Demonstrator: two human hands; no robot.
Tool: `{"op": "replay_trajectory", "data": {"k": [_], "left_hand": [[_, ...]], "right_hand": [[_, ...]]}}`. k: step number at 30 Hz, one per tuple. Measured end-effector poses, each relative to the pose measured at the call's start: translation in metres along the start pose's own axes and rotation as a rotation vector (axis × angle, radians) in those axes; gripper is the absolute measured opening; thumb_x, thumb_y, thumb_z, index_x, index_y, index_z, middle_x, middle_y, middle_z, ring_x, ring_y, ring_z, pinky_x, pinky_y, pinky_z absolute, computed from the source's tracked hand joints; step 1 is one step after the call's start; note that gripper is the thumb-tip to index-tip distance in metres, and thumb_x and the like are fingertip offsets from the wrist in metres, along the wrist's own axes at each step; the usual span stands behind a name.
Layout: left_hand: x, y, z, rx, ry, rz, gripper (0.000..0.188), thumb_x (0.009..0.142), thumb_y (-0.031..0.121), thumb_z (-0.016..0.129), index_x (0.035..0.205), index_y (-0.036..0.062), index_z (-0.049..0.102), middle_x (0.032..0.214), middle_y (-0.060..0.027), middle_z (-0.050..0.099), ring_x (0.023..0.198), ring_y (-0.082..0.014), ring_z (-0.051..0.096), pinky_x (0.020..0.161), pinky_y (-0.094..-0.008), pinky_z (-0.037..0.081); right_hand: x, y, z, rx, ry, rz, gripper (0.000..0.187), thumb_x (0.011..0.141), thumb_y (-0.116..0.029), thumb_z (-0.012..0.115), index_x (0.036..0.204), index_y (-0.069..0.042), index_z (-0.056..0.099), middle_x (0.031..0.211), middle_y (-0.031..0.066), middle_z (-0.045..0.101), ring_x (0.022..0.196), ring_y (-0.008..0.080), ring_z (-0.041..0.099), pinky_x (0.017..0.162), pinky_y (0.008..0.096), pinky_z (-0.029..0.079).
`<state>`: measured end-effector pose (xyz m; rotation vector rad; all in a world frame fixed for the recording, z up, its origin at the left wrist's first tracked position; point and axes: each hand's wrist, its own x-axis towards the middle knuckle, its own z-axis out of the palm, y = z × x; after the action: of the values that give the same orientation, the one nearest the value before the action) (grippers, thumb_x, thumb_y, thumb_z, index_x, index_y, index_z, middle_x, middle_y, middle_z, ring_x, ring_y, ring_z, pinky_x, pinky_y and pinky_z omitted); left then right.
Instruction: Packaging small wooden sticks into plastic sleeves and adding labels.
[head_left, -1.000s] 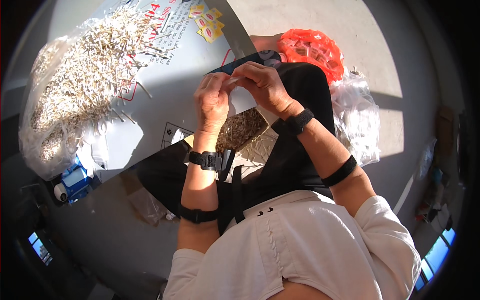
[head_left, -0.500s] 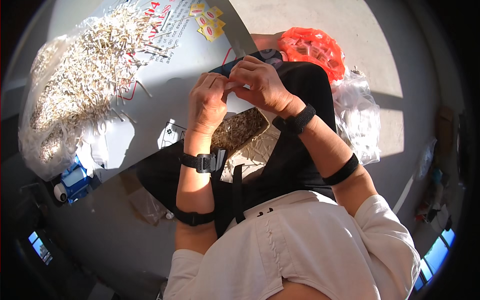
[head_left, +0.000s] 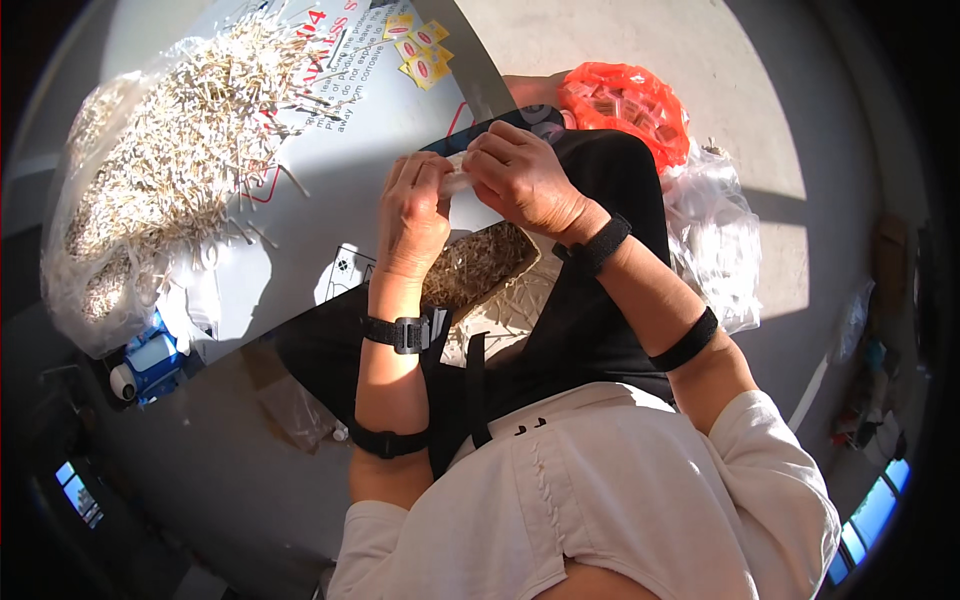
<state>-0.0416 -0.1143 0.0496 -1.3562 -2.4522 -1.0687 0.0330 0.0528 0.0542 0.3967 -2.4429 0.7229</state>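
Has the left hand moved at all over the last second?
Yes. The left hand has risen toward the top of the view, away from the tray of small sticks on the lap.

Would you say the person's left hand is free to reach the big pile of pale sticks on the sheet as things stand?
Probably not right now: the left hand pinches a small pale piece together with the right hand. The stick pile lies apart, with nothing between.

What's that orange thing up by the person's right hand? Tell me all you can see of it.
The orange basket is a round, open-mesh container that looks like plastic, lit brightly by the sun. It holds many small pale packets. It sits on the floor beyond the person's dark lap, against a crumpled clear plastic bag. Neither hand touches it.
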Motion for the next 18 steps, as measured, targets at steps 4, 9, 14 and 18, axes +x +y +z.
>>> {"op": "replay_trajectory", "data": {"k": [4,9,14,18], "left_hand": [[-0.017,0.005,-0.024,-1.04,0.204,-0.827,0.034,0.076,-0.004,0.066,0.109,-0.006,0.06,0.099,-0.0133,0.067,0.089,-0.0225,0.066,0.078,-0.0317,0.052],[-0.004,0.026,-0.03,-1.615,0.2,-0.976,0.017,0.088,0.008,0.069,0.098,-0.0045,0.065,0.09,-0.0104,0.069,0.08,-0.0175,0.068,0.074,-0.0316,0.055],[0.002,0.055,-0.046,-1.318,0.317,-0.755,0.018,0.082,0.0,0.074,0.098,-0.0011,0.066,0.09,-0.0072,0.069,0.08,-0.0122,0.065,0.075,-0.0269,0.054],[-0.006,0.067,-0.057,-0.945,0.2,-0.644,0.024,0.075,-0.009,0.071,0.097,-0.0031,0.063,0.091,-0.0085,0.067,0.083,-0.0144,0.065,0.079,-0.0294,0.053]], "right_hand": [[0.0,-0.022,-0.019,-0.112,0.131,-0.048,0.028,0.066,-0.002,0.073,0.091,-0.006,0.062,0.092,0.0052,0.061,0.074,0.023,0.058,0.063,0.0344,0.051],[0.0,-0.046,-0.029,-0.135,0.094,-0.145,0.036,0.064,-0.004,0.072,0.099,-0.007,0.065,0.104,0.0059,0.063,0.08,0.022,0.061,0.064,0.0328,0.05],[-0.004,-0.061,-0.037,0.3,0.165,0.251,0.042,0.067,-0.009,0.069,0.108,-0.005,0.062,0.114,0.0076,0.06,0.099,0.0254,0.059,0.082,0.036,0.047],[0.005,-0.067,-0.055,0.735,0.138,0.567,0.048,0.076,-0.021,0.078,0.118,-0.005,0.062,0.111,0.0059,0.062,0.103,0.019,0.057,0.084,0.0317,0.044]]}}
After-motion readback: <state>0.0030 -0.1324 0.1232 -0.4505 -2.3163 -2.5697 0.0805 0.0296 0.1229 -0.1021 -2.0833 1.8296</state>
